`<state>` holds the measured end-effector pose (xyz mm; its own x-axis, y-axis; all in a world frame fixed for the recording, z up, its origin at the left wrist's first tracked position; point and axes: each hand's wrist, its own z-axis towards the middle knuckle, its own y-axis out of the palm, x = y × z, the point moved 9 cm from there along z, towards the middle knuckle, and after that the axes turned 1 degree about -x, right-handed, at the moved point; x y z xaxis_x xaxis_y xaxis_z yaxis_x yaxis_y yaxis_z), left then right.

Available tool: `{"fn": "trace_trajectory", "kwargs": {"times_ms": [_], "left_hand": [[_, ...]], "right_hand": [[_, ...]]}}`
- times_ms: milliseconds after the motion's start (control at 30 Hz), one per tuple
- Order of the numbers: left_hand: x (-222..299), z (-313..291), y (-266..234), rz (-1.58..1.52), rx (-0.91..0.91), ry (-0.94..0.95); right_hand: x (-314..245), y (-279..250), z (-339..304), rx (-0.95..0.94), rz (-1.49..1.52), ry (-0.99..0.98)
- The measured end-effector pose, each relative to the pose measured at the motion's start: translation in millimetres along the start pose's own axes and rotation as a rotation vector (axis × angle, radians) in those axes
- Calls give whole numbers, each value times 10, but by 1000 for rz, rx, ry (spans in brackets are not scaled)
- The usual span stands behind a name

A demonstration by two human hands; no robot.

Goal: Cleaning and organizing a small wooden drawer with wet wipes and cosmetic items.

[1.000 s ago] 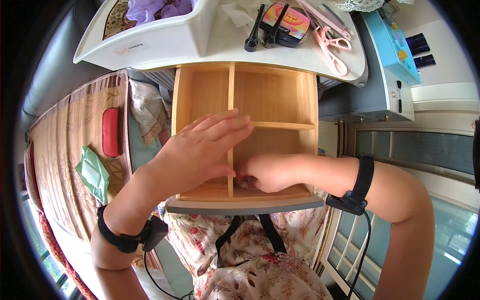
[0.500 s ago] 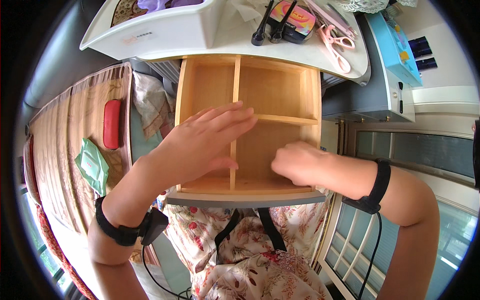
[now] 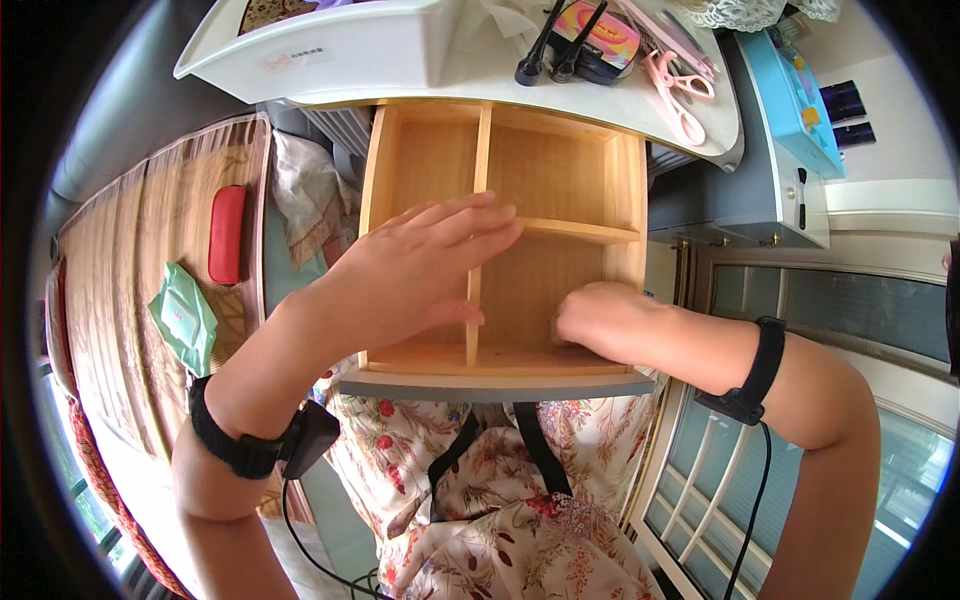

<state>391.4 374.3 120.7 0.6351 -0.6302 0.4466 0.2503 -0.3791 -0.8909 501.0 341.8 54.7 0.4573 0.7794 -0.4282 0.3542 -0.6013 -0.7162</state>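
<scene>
In front of me a pale wooden drawer point(image 3: 580, 229) stands pulled out, with a grey front edge. Dividers split it into a long left compartment and two right ones, far and near. My left hand point(image 3: 415, 255) is open, palm down, its fingers stretched over the upright divider. Inside the near right compartment my right hand point(image 3: 605, 318) is closed, knuckles up, low by the drawer's bottom. Its fingertips are turned under, so whatever they may hold is hidden.
On the white tabletop stand a white bin point(image 3: 340, 65), pink scissors point(image 3: 678, 95), black-handled brushes point(image 3: 540, 50) and a colourful box point(image 3: 605, 40). To the left, a red case point(image 3: 227, 235) and a green soft packet point(image 3: 185, 320) lie on a striped mat. Cables hang from both wrist straps.
My right hand has shifted slightly to the right within the near right compartment and stays closed. The left hand remains spread over the divider. The whole view has tilted slightly.
</scene>
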Motion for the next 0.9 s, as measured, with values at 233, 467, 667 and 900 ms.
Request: {"fn": "trace_trajectory", "kwargs": {"times_ms": [233,467,667,900], "left_hand": [[-12,38,26,-12,-18,-17],[-11,-5,8,-34,-9,-11],[-29,-29,1,-40,-2,-26],[2,5,20,-6,9,-2]], "right_hand": [[184,-388,240,227,179,199],[-49,-216,204,136,160,74],[216,-366,124,162,-12,161],[-153,-221,321,103,171,40]]}}
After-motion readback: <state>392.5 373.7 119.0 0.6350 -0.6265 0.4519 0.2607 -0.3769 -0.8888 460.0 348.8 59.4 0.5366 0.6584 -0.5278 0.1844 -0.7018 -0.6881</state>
